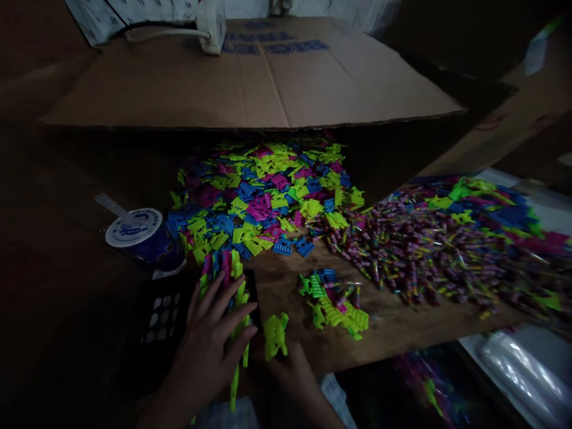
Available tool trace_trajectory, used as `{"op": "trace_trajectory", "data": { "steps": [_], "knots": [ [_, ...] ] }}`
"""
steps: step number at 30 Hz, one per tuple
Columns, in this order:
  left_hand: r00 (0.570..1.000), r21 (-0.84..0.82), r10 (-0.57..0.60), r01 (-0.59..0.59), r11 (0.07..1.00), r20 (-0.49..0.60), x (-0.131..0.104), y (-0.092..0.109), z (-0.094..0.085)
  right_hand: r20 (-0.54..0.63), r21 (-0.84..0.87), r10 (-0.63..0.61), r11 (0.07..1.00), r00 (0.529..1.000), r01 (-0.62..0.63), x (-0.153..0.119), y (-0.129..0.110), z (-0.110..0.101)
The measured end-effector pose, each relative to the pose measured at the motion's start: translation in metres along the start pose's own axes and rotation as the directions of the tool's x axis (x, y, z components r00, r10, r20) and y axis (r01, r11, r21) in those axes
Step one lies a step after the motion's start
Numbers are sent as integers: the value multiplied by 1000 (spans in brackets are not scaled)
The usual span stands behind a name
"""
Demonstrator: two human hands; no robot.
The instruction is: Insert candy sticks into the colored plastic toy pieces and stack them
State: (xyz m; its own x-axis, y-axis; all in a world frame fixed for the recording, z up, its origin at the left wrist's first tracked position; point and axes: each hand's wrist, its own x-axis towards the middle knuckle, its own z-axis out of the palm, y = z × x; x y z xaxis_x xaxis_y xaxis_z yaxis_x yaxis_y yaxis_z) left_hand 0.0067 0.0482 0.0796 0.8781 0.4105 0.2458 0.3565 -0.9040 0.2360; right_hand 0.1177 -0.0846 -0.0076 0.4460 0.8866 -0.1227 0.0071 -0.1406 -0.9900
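Note:
My left hand (212, 330) lies with its fingers stretched and slightly apart over a row of small plastic pieces (222, 266) in yellow-green, pink and blue. The row rests on a black flat device (161, 316) with pale round marks. To its right, my right hand (297, 372) is closed at the lower end of a yellow-green plastic piece (276, 335); the fingertips are partly hidden behind it. A small group of green, yellow and blue pieces (335, 304) sits on the wooden table (286, 280), with a few wrapped sticks among them.
An overhanging cardboard box (250, 83) stands at the back, a large heap of coloured plastic pieces (268, 190) spilling out. Many small wrapped sticks (415, 250) cover the right side. A blue cup (145, 238) with a white lid is at the left. Clear plastic bags (518, 369) lie lower right.

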Motion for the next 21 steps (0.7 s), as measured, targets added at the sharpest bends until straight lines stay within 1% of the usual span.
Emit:
{"op": "trace_trajectory", "data": {
  "steps": [2,4,7,10,14,17,21],
  "knots": [
    [1000,-3,-3,3,1000,7,0,1,-1,3,-10,4,1000,1000,-3,2,-1,0],
    [1000,-13,-10,11,1000,16,1,1,-2,21,-69,-14,998,1000,15,3,-3,0],
    [999,-34,-27,28,999,27,1,1,-3,15,-127,-20,992,1000,22,2,-6,-1],
    [999,-57,-40,42,997,30,1,1,-3,22,-90,11,996,1000,-9,1,-6,-2],
    [997,-83,-66,69,994,44,2,4,-4,14,-9,83,997,996,-83,0,1,-5],
    [994,-101,-87,93,991,58,3,6,-5,29,-33,91,995,995,-90,0,4,-7],
    [995,-110,-87,93,990,57,2,5,-4,40,-106,58,993,998,-53,-2,1,-7]
  ]
}}
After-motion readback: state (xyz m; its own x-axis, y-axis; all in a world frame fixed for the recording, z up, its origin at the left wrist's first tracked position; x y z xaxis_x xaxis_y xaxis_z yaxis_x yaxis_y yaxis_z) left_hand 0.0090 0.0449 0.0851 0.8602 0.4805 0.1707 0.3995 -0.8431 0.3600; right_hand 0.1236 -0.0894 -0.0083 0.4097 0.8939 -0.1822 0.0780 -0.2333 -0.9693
